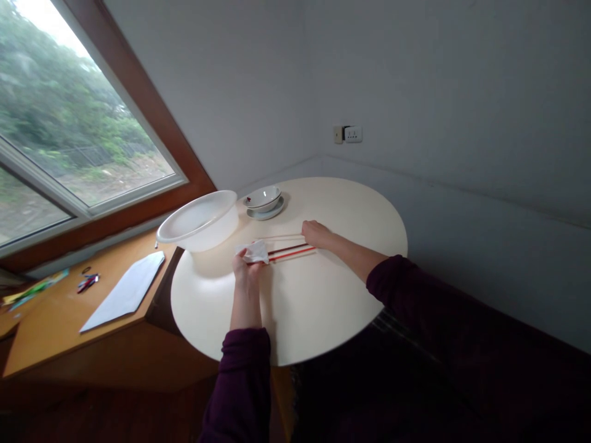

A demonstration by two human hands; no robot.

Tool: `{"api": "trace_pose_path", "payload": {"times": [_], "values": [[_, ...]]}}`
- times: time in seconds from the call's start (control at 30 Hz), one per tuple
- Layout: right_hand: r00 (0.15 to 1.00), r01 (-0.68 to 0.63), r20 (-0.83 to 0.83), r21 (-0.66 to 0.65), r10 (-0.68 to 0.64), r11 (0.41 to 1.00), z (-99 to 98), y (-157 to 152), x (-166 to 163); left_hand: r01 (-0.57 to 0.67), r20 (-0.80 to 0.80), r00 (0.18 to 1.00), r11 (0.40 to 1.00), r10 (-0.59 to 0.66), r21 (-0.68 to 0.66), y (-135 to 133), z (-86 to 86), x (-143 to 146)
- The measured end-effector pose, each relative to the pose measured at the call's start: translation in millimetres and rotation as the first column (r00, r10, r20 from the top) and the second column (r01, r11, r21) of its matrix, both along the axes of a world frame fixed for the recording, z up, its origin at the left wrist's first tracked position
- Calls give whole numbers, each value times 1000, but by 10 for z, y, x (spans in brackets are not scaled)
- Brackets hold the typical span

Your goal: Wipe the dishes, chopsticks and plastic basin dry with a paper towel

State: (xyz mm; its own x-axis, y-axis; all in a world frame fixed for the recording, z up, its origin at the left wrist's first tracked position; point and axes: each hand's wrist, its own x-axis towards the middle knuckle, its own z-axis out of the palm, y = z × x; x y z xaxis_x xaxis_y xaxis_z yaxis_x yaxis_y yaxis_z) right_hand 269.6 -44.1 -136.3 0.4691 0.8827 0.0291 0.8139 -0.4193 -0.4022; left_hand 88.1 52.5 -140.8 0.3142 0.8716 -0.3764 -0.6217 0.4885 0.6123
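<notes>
A crumpled white cloth or tissue (pixel 257 251) is in my left hand (pixel 242 264), folded about one end of some chopsticks (pixel 292 253). One chopstick is bright red and another dark reddish-brown; a thin pale stick (pixel 281 237) runs just behind them and looks like another. My right hand (pixel 316 234) is closed in a fist at the far right end of the sticks, its fingertips turned away from view. Exactly which sticks it grips cannot be made out. Both hands are low over the round white table (pixel 323 307).
A large translucent white basin (pixel 203 218) stands at the table's left edge. Beside it are stacked white bowls (pixel 263 198) on a plate (pixel 266 212). A wooden desk (pixel 55 332) at left bears white paper (pixel 127 289) and small items. Walls border the table behind.
</notes>
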Motion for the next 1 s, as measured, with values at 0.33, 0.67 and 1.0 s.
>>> {"api": "trace_pose_path", "payload": {"times": [0.33,0.67,1.0], "values": [[983,-19,-173,273,69,962,121,23,-206,-19,-11,1000,1000,18,-16,-31,54,-3],[956,-154,-181,355,229,922,79,-33,-721,144,93,984,987,-151,75,-228,196,12],[970,-210,-43,331,237,920,79,-86,-804,232,172,954,969,-244,90,-322,189,87]]}}
